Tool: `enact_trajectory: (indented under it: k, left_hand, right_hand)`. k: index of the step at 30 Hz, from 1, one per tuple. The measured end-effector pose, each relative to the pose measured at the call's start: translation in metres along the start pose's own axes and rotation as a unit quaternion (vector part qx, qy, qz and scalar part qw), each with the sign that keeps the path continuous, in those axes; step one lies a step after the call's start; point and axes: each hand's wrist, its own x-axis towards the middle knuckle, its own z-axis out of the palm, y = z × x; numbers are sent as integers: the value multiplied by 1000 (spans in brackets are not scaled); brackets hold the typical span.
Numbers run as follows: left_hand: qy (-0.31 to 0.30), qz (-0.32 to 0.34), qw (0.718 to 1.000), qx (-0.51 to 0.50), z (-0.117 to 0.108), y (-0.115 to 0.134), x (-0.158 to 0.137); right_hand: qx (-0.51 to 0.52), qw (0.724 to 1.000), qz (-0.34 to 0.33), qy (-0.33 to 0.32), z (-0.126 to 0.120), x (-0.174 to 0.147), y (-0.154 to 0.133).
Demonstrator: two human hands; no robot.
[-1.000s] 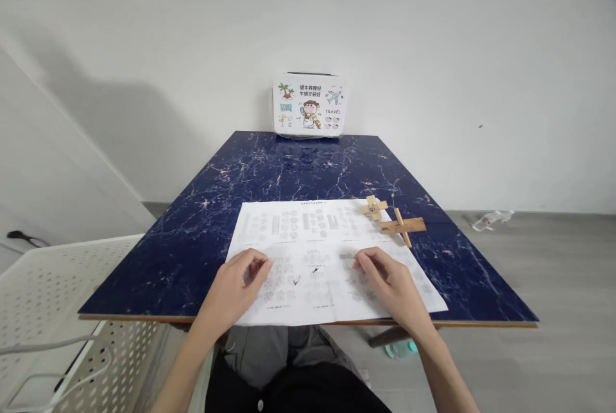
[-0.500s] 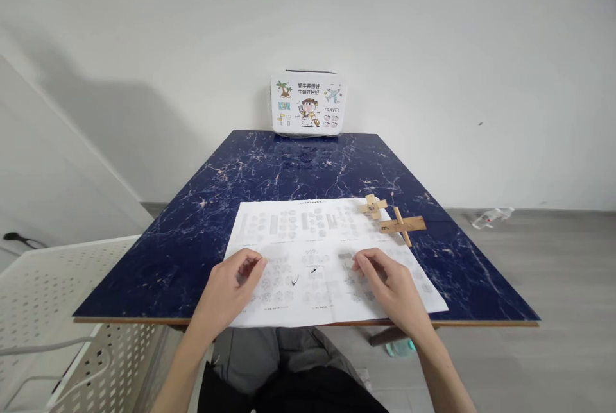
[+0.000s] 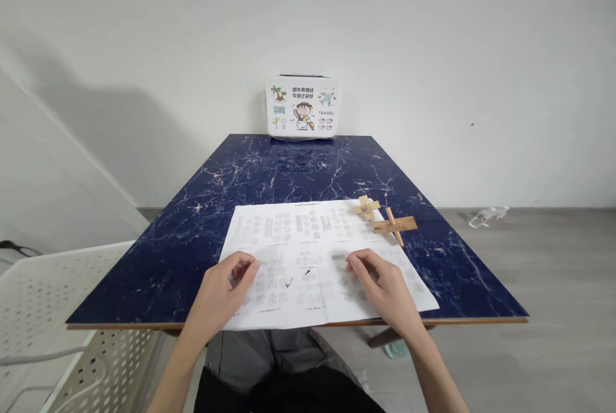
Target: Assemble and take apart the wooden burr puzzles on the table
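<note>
A white printed sheet [image 3: 283,247] with faint grey diagrams lies near the front edge of the blue table. My left hand [image 3: 230,285] rests at its left side, thumb and fingertips together. On the right part of the sheet lies my right hand [image 3: 380,281], its fingers curled and thumb against the forefinger. I see nothing in either pinch. Between the hands are two small dark slivers [image 3: 289,282], too small to name. Beyond my right hand, a wooden cross piece [image 3: 366,208] and a flat wooden piece [image 3: 409,224] with a stick across it lie at the sheet's upper right corner.
A white case [image 3: 302,108] with cartoon prints stands at the far table edge against the wall. To the left is a white perforated rack [image 3: 96,362] with cables. A clear crumpled plastic item [image 3: 488,216] lies on the floor at right.
The view has shifted slightly, so the table and the things on it appear a little further left. Both hands keep their pose on the sheet.
</note>
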Motion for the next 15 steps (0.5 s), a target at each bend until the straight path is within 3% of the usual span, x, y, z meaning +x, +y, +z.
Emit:
enact_trajectory:
  k: [15]
  left_hand:
    - [-1,-46,999,-25,-8,3,1]
  right_hand:
    - [5,1000,5,-8,1,0,1]
